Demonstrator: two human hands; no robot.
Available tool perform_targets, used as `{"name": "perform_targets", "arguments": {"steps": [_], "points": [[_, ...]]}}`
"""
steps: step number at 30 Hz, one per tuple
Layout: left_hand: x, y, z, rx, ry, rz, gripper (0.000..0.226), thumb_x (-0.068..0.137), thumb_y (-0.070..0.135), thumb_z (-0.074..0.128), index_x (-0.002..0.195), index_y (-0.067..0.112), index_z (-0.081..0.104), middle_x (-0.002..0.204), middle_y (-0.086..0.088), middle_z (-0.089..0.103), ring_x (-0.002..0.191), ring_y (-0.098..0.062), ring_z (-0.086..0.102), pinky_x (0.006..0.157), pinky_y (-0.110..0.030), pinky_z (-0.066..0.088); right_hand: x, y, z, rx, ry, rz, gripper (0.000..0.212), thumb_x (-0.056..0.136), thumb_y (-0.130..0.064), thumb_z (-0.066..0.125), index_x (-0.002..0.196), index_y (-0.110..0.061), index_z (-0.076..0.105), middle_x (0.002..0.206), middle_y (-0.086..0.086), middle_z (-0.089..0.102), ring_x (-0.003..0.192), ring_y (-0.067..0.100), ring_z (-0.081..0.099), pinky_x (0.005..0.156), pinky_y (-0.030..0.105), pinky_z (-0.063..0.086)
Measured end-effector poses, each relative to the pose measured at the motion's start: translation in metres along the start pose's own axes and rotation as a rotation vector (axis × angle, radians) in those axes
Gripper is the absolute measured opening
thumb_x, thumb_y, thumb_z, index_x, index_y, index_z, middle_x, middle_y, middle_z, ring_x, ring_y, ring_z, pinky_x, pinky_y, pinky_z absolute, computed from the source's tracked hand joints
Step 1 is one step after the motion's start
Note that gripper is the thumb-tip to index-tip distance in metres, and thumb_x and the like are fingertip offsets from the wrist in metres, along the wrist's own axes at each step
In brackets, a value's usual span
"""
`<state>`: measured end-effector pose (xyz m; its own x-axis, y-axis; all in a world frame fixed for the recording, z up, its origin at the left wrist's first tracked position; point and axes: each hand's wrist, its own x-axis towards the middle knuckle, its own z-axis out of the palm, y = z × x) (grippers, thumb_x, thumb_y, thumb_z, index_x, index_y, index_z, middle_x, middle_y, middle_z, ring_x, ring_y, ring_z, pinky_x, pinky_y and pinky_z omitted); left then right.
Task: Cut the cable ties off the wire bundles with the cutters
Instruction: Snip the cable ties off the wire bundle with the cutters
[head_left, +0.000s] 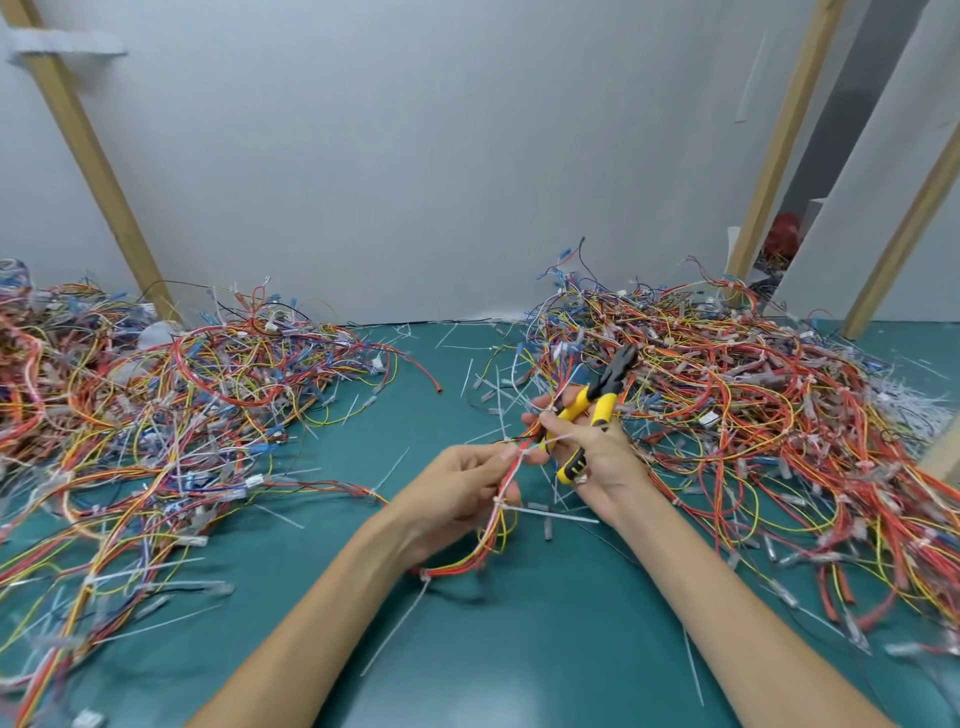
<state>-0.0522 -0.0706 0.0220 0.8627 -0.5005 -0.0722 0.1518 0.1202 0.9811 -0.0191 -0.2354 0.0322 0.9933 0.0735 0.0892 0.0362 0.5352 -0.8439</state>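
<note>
Nearest us lay the green surface (519, 665), strewn with loose wires. Above it our left hand (467, 480) pinched a red and yellow wire bundle (496, 525) beside a white cable tie (525, 457). Our right hand (605, 460) gripped the yellow cutters (597, 402), blades pointing away from the tie. We judged a cut was being lined up; next the blades would need turning onto the tie alone, sparing the wires.

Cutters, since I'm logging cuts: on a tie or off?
Off. The cutters in the right hand point away from the wire bundle; its white cable tie sits lower, by the left hand.
</note>
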Motion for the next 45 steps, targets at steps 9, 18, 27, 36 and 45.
{"name": "perform_targets", "arguments": {"steps": [9, 18, 27, 36, 45], "points": [[0.001, -0.006, 0.006, -0.185, -0.105, 0.096, 0.017, 0.095, 0.019, 0.055, 0.104, 0.004, 0.055, 0.109, -0.013, 0.069, 0.104, -0.034, 0.068, 0.082, -0.033, 0.057, 0.003, 0.003, -0.006, -0.253, 0.073, -0.040, 0.021, 0.090, 0.008, 0.059, 0.092, -0.012, 0.055, 0.085, 0.002, 0.071, 0.070, 0.016, 0.068, 0.061, 0.026, 0.056], [0.006, -0.009, -0.030, 0.604, 0.384, 0.275, 0.007, 0.095, 0.016, 0.060, 0.100, 0.013, 0.064, 0.063, 0.004, 0.069, 0.057, -0.011, 0.063, 0.065, -0.030, 0.052, 0.006, -0.012, -0.027, -1.253, 0.148, -0.550, 0.030, 0.071, -0.016, 0.066, 0.097, -0.024, 0.053, 0.080, -0.011, 0.048, 0.074, -0.001, 0.047, 0.061, 0.008, 0.032], [0.003, -0.007, -0.029, 0.761, 0.341, 0.307, 0.016, 0.097, 0.012, 0.055, 0.110, 0.008, 0.063, 0.081, -0.002, 0.075, 0.069, -0.013, 0.065, 0.074, -0.023, 0.052, 0.006, -0.006, -0.032, -1.670, 0.007, -0.406, 0.044, 0.069, -0.026, 0.070, 0.111, -0.027, 0.058, 0.101, -0.009, 0.058, 0.098, 0.016, 0.050, 0.084, 0.031, 0.044], [0.004, -0.012, -0.026, 0.873, 0.295, 0.335, 0.017, 0.098, 0.017, 0.054, 0.111, 0.013, 0.064, 0.077, 0.006, 0.073, 0.058, -0.005, 0.056, 0.060, -0.015, 0.043, 0.004, 0.002, -0.027, -1.779, -0.022, -0.377, 0.044, 0.069, -0.027, 0.066, 0.112, -0.028, 0.054, 0.100, -0.008, 0.059, 0.099, 0.019, 0.053, 0.089, 0.036, 0.035], [0.007, -0.015, -0.028, 0.898, 0.262, 0.319, 0.025, 0.097, 0.023, 0.056, 0.121, 0.023, 0.064, 0.075, 0.013, 0.072, 0.056, 0.000, 0.052, 0.059, -0.014, 0.042, 0.001, 0.010, -0.018, -1.768, -0.042, -0.391, 0.040, 0.067, -0.026, 0.064, 0.106, -0.029, 0.054, 0.091, -0.008, 0.058, 0.090, 0.019, 0.053, 0.084, 0.035, 0.033]]}}
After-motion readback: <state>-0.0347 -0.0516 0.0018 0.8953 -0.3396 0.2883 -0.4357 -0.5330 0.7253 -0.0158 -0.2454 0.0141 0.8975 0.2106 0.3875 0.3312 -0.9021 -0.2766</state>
